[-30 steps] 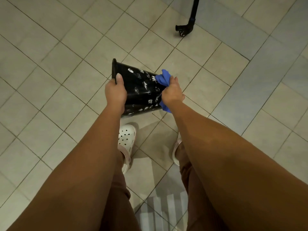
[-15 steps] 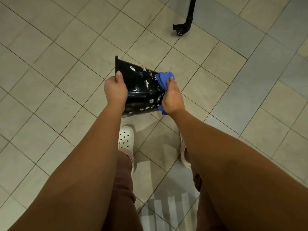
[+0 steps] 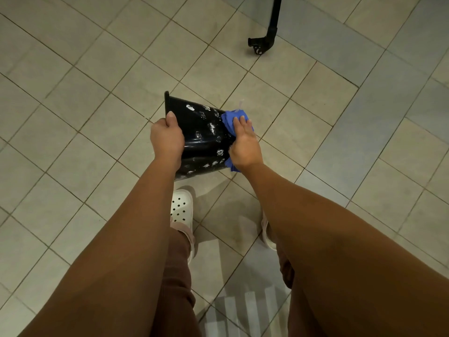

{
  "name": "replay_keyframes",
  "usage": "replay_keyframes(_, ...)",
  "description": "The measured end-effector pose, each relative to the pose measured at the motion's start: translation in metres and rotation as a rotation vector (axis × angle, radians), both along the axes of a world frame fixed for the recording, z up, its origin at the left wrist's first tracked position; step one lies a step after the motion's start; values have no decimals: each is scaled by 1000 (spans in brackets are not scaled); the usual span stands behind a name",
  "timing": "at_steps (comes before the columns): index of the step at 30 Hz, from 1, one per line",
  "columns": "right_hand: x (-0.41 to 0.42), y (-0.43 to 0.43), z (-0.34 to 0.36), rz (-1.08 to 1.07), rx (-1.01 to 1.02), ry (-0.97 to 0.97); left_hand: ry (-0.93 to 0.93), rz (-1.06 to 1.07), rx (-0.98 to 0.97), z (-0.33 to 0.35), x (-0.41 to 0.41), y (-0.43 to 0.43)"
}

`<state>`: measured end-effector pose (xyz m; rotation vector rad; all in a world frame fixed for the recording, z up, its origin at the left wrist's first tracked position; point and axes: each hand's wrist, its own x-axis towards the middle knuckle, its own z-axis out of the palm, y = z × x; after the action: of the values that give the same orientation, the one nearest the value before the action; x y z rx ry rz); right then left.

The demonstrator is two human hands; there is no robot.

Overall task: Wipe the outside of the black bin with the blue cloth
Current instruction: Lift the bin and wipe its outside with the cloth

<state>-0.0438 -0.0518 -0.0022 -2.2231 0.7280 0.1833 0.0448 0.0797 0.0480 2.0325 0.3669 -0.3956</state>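
Note:
The black bin (image 3: 204, 137) is held on its side above the tiled floor, rim to the left and base to the right, with white smudges across its glossy wall. My left hand (image 3: 167, 138) grips the rim end, thumb lying along the outside. My right hand (image 3: 243, 144) presses the blue cloth (image 3: 233, 117) flat against the base end of the bin, fingers fairly straight on top of it. A corner of the cloth hangs out below my wrist.
Beige floor tiles (image 3: 97, 105) surround me, with greyer tiles to the right. A black wheeled leg (image 3: 264, 37) of some stand is on the floor ahead. My feet in white clogs (image 3: 181, 207) are directly below the bin.
My right hand has slid the cloth up over the base end of the bin, and its fingers have flattened out. The left hand keeps its grip on the rim.

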Motion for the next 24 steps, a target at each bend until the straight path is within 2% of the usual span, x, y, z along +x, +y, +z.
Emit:
replay_keyframes(8, 5, -1, 6, -94, 25, 15, -40, -3, 16, 0, 4, -6)
replay_keyframes(15, 2, -1, 6, 75, -5, -95, -20, 1, -5, -1, 5, -6)
replay_keyframes(21, 0, -14, -1, -59, 40, -1, -67, -8, 6, 2, 9, 1)
replay_keyframes(24, -5, -8, 0, -26, 25, -2, -46, 24, -20, 0, 11, 3)
